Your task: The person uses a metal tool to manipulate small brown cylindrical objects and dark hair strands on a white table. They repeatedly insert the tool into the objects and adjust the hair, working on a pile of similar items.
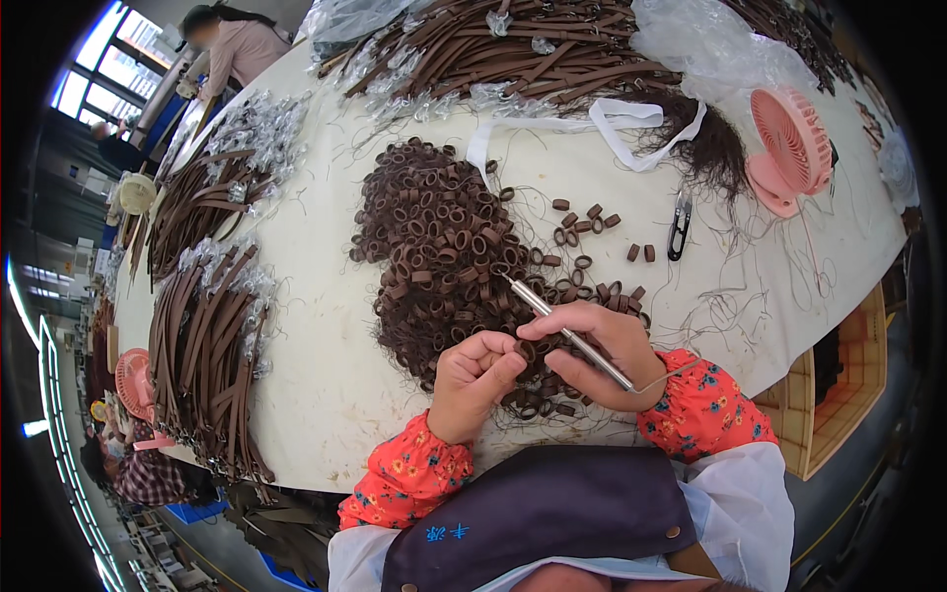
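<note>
Between the fingertips of my left hand (475,380) is a small brown loop (526,349), pinched over the front of a heap. My right hand (604,347) grips a slim silver pen-shaped tool (533,299) with a fine tip pointing away from me, and a thin cord trails from its rear end past my wrist. Its tip lies over the heap of brown loops (434,252). Whether the right fingers also touch the pinched loop is hard to tell.
Bundles of brown straps (523,54) in clear plastic lie at the back, more straps (202,345) at left. Black thread snips (679,227), a pink fan (789,143) and white tape (631,133) sit at right. A wooden crate (838,385) stands beside the table; a person (237,49) works far left.
</note>
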`<state>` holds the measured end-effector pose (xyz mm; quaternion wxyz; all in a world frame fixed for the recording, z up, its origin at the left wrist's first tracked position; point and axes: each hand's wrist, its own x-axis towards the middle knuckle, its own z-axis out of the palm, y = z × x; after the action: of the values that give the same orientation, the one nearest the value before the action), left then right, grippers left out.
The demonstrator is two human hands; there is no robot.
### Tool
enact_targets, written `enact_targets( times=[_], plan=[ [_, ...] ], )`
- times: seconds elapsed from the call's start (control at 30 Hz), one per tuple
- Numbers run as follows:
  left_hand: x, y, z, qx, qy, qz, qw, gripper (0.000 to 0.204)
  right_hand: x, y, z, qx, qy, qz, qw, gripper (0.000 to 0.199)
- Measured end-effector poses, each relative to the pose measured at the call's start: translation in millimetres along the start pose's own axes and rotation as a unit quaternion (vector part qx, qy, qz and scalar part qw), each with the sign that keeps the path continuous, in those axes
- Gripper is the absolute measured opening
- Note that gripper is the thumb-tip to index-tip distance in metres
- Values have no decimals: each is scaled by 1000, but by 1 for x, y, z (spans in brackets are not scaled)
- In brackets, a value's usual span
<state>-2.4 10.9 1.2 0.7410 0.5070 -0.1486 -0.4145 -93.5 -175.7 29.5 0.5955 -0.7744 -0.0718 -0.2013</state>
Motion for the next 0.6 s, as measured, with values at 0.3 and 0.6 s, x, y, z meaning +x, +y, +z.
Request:
enact_targets(
  times=[0.3,0.6],
  plan=[
    [2,10,10,99,81,32,991,14,-4,2,-10,199,36,67,977,20],
    [0,9,11,107,72,48,991,14,-3,3,-10,174,23,55,983,21]
  ],
)
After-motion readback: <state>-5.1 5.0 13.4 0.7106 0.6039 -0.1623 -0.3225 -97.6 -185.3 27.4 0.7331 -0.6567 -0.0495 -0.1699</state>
